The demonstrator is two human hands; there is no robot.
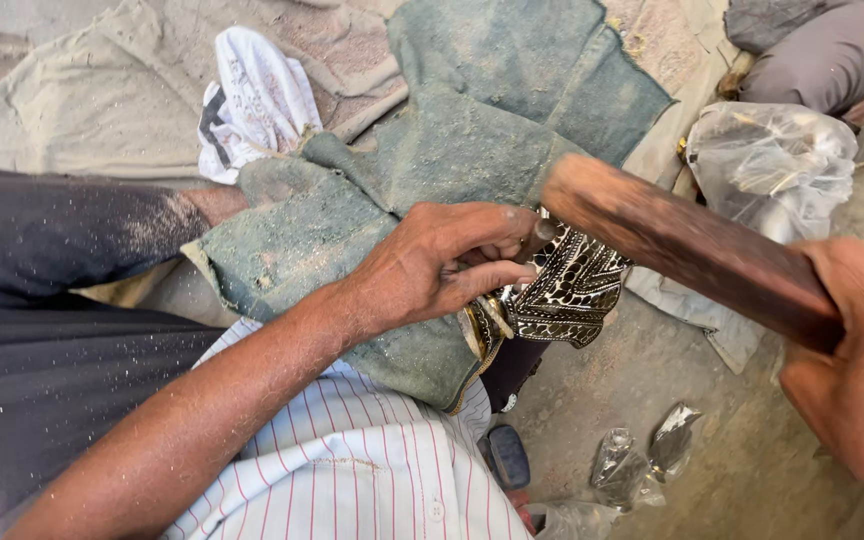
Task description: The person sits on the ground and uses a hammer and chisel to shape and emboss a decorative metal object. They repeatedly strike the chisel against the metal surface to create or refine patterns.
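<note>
Person seated on the ground, dusty green cloth spread over the lap and knee. Left hand presses down on a carved piece, dark with pale openwork pattern, lying at the cloth's right edge; its fingers are curled over the piece's upper left side, pinning it, and may pinch a small tool, though that is hidden.

Right hand is wrapped tight around the near end of a dark wooden mallet, whose far end hangs just above the carved piece, near the left fingertips.

Progress, as I judge it: the pattern covers most of the visible face, so cutting looks well advanced. The portion under the hand cannot be read, and the raised mallet suggests strokes remain. Fine sawdust lies on cloth and dark trousers.

Around: crumpled white rag at the cloth's upper left edge, clear plastic bag on the ground to the right, smaller plastic scraps lower down.
</note>
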